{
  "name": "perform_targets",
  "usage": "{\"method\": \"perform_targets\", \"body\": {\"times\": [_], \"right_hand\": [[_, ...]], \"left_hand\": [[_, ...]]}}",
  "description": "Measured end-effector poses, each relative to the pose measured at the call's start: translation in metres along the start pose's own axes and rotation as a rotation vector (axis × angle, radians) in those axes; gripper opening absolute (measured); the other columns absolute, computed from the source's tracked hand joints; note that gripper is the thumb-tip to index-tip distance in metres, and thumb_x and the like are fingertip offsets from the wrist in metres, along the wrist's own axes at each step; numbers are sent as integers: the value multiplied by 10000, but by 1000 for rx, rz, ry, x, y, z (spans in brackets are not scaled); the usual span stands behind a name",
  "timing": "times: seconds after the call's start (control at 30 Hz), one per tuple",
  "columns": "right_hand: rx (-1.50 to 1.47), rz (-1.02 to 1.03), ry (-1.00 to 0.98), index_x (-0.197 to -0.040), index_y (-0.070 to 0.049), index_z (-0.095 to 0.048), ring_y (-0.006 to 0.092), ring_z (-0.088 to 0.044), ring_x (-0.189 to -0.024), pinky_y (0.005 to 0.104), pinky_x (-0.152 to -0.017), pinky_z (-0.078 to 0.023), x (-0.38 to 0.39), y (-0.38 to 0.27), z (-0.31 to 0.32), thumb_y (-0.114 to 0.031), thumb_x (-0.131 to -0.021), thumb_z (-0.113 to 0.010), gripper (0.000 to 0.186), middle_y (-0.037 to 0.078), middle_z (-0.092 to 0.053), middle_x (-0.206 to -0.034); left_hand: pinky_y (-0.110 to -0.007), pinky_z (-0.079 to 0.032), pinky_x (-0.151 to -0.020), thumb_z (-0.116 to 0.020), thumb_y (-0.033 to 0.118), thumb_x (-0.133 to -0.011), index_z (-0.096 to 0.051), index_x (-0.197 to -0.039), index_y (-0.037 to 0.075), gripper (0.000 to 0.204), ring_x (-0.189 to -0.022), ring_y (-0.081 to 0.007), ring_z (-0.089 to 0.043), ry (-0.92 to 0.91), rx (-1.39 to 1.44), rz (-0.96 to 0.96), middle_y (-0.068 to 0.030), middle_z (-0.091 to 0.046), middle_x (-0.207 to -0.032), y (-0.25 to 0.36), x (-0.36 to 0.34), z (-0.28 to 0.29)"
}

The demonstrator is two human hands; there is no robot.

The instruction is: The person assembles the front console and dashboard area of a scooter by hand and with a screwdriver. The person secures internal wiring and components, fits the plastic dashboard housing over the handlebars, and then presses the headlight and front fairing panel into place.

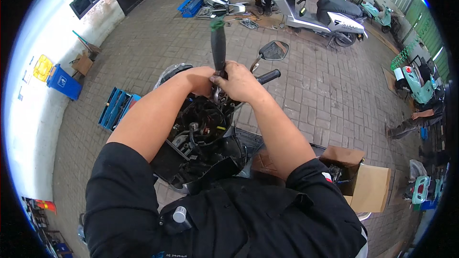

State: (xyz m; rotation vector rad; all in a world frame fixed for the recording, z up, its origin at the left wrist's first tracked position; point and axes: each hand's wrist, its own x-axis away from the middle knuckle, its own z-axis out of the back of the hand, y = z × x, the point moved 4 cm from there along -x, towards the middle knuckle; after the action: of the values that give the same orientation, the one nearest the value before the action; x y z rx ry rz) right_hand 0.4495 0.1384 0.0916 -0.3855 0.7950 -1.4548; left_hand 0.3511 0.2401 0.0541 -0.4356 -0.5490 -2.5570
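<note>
Gripping a black-handled tool (pixel 218 48) upright, the right hand (pixel 241 83) has its fingers curled tight round the shaft just below the grip. The left hand (pixel 201 80) sits touching it, its fingers hidden behind, so their state cannot be told. Both work directly above the scooter's opened front housing (pixel 203 129); the mirror (pixel 274 50) stands just beyond the right hand.

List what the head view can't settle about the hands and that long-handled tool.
- Tool tip: hidden behind right hand.
- Left hand: fingers covered by the right hand; grip unclear.
- Wiring bay: parts too dark and tangled to name.
- Open box: contents too shadowed.
</note>
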Motion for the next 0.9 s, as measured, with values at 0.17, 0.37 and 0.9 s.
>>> {"method": "perform_targets", "body": {"times": [0.17,0.37,0.9], "right_hand": [[-157,-332,118,-1026,79,-616,428,-627,-996,449,-871,-490,1,59,-6,-390,-874,-646,494,308,-646,-1006],[-103,-312,106,-983,97,-625,457,-623,-962,479,-850,-491,4,54,0,-383,-878,-633,491,326,-646,-936],[-219,-291,237,-1034,51,-614,459,-618,-960,470,-835,-493,-2,66,-8,-327,-892,-621,404,303,-650,-974]], "left_hand": [[-413,-510,-823,-742,98,-666,-676,-1079,57,420,-943,-337,-658,-55,-104,70,-187,-693,-989,27,3,15],[-426,-525,-827,-775,201,-674,-696,-1073,96,420,-942,-356,-656,-31,-267,-28,-151,-703,-998,27,3,11],[-435,-507,-855,-749,213,-699,-684,-1083,76,413,-974,-368,-643,-55,-295,13,-180,-692,-1014,32,1,8]]}}
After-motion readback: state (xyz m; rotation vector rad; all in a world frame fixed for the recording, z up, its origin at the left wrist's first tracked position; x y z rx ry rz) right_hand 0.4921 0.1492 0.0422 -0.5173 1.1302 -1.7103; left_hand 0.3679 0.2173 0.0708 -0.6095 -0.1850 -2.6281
